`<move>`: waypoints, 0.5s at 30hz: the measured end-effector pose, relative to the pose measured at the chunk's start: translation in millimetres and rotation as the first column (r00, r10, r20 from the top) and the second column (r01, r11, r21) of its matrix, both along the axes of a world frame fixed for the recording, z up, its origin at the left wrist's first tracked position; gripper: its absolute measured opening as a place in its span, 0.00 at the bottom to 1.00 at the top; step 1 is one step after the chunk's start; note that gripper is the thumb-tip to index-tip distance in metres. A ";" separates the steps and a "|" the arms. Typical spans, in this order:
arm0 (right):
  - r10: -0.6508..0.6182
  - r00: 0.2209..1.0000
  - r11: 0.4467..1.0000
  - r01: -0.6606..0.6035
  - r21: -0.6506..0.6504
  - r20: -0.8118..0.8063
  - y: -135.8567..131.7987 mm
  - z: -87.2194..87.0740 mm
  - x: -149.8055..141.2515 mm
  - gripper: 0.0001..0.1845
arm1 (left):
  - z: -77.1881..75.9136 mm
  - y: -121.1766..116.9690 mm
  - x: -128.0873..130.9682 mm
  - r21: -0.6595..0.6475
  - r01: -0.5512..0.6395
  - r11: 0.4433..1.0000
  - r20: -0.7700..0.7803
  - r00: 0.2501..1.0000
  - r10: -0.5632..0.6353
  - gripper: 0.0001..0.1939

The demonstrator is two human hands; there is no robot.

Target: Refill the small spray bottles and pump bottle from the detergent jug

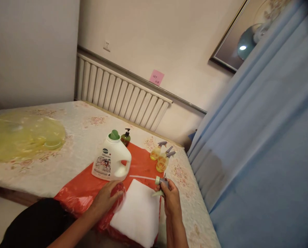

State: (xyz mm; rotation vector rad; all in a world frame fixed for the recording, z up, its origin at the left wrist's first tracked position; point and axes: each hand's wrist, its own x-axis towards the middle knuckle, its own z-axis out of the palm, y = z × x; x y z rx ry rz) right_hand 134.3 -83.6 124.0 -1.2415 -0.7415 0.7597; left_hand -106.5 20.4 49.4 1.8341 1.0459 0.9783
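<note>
My left hand (107,198) is wrapped round a small clear bottle (119,190) that lies on the red plastic sheet (140,162). My right hand (169,194) grips a grey spray-trigger head (161,181); its thin white dip tube (142,177) sticks out to the left over the sheet. A folded white cloth (139,213) lies between my hands. A large white detergent jug (111,160) with a green cap stands just beyond my left hand.
A small green pump bottle (125,137) stands behind the jug. Two yellow spray bottles (161,156) stand at the sheet's far right. A yellow plastic bag (21,136) lies at the left of the flowered tablecloth. A blue curtain (259,155) hangs at right, a radiator (117,91) behind.
</note>
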 end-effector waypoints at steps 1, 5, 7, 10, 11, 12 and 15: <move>-0.038 0.998 0.999 0.038 -0.013 -0.049 0.5 -7.7 4.5 0.17 | 0.9 0.1 0.4 -0.002 -0.003 1.000 -0.002 1.000 0.003 0.17; -0.156 0.978 0.985 0.143 -0.096 -0.141 6.9 -45.1 18.0 0.19 | 7.7 1.4 1.8 -0.007 -0.024 1.000 0.000 1.000 0.024 0.15; -0.212 0.964 0.972 0.190 -0.140 -0.161 13.0 -63.3 23.0 0.21 | 12.9 2.1 2.0 0.001 -0.043 0.999 0.002 0.999 0.043 0.16; -0.257 0.954 0.955 0.226 -0.194 -0.154 25.4 -84.7 29.3 0.22 | 22.5 3.1 1.5 0.008 -0.061 0.998 -0.004 0.998 0.061 0.18; -0.257 0.956 0.952 0.226 -0.205 -0.144 30.3 -89.9 31.1 0.22 | 25.5 3.6 1.2 0.008 -0.065 0.998 -0.010 0.998 0.065 0.19; -0.250 0.959 0.953 0.219 -0.211 -0.131 35.5 -94.0 32.9 0.21 | 28.1 4.4 1.0 0.011 -0.063 0.998 -0.018 0.998 0.064 0.18; -0.188 0.980 0.964 0.172 -0.202 -0.063 53.9 -101.3 38.4 0.20 | 31.1 8.5 1.1 0.025 -0.063 0.998 -0.040 0.997 0.064 0.18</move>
